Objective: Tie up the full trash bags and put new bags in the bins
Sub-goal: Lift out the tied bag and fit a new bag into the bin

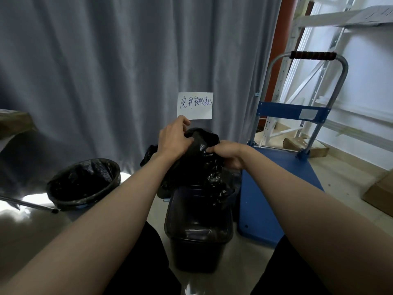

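1. While both bare forearms reach forward from the bottom corners, dark trouser legs (138, 262) show at the lower edge, either side of the pale glossy floor (240, 265).
2. Right between the knees stands a dark rectangular bin (197, 250), upright on the floor, its near rim wrapped in dark plastic.
3. Rising out of that bin is a crumpled black trash bag (204, 167), bunched up above the rim and gathered toward its top.
4. The left hand (174, 139) sits on the upper left of the bag, fingers (187, 142) curled over and closed on the gathered plastic, with one finger raised toward the paper note behind it.
5. The right hand (227, 154) is on the bag's right side, its fingers pinched shut on a fold of the black plastic, just beside the left hand.
6. Off to the left, well apart from the hands, a round bin (84, 184) stands on the floor, lined with a black bag folded over its rim, mouth open.
7. To the right, just beside the rectangular bin, a blue platform trolley (278, 188) stands with its grey handle frame upright and a black grip on top.
8. Further back, a white note (195, 105) with handwritten characters hangs on the grey curtain (95, 71).
9. At far right, white metal shelving (331, 39) stands by the wall, and cardboard boxes (380, 192) lie on the floor.
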### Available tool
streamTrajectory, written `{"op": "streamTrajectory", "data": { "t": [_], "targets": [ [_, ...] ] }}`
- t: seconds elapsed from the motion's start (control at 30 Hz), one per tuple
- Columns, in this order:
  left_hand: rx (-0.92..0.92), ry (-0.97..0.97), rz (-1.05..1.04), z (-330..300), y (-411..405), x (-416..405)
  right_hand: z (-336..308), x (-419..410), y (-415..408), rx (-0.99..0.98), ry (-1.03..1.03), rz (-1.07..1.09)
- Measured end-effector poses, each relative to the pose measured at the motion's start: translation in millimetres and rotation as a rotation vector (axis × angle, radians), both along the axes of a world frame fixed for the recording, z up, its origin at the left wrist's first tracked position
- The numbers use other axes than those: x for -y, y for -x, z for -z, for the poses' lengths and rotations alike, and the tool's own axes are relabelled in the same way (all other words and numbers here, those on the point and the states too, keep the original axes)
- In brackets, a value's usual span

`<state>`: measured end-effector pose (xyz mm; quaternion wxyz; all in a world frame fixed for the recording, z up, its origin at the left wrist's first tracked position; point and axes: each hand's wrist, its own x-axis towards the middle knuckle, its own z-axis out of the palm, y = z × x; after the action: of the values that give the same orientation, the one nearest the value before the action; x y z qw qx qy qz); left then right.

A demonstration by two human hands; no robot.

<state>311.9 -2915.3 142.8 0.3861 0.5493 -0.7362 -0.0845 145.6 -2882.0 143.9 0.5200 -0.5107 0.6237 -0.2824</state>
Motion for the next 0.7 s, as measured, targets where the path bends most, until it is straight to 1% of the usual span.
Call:
{"op": "streamTrajectory", "data": {
  "t": [0.07,0.17,0.27,0.33,0.4,0.43,0.57,0.7],
  "targets": [
    [0.115,-0.084,-0.095,1,-7,-3,-2,-5,-3,0.118,-0.017,-0.01],
    [0.219,-0.117,-0.2,-3,-18,-9,-5,-9,-6,0.325,-0.107,-0.026],
    [0.198,-0.063,-0.226,-11,-24,-16,-3,-9,-9,0.461,-0.15,-0.028],
    [0.16,-0.03,-0.217,-14,-24,-19,0,-8,-10,0.471,-0.152,-0.031],
    [0.135,-0.052,-0.19,-13,-23,-21,5,-7,-8,0.397,-0.156,-0.029],
    [0.142,-0.082,-0.167,-11,-24,-21,8,-7,-6,0.323,-0.151,-0.029],
    [0.284,-0.223,-0.043,2,-22,-18,26,-8,3,-0.108,-0.111,-0.048],
    [0.391,-0.334,0.015,18,-17,-12,45,3,15,-0.381,-0.023,0.022]
  ]
}}
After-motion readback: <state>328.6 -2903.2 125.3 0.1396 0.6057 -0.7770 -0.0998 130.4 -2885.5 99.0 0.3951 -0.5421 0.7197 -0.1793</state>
